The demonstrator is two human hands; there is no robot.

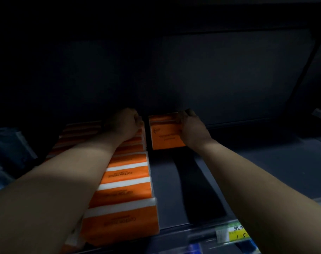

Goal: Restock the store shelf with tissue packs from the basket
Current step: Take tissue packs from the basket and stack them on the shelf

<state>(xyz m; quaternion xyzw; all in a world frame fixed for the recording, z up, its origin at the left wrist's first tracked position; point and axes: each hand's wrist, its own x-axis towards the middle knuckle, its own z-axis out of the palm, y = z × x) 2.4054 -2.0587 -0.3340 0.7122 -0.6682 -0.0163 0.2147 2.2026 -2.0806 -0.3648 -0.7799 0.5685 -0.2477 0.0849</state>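
On the dark grey metal shelf (266,162), the right hand (192,131) clasps one orange plastic-wrapped tissue pack (165,133); the left hand (125,121) rests on the neighbouring row of orange-and-white packs (126,178) (grip unclear, roughly nine visible).

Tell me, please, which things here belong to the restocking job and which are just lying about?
Job: orange tissue pack in the right hand; orange row under the left hand; shelf.
Lying about: yellow price tag; bluish packets at left.

body: two bare forearms | left hand (125,123) bare | right hand (192,130) bare | sleeves: unseen
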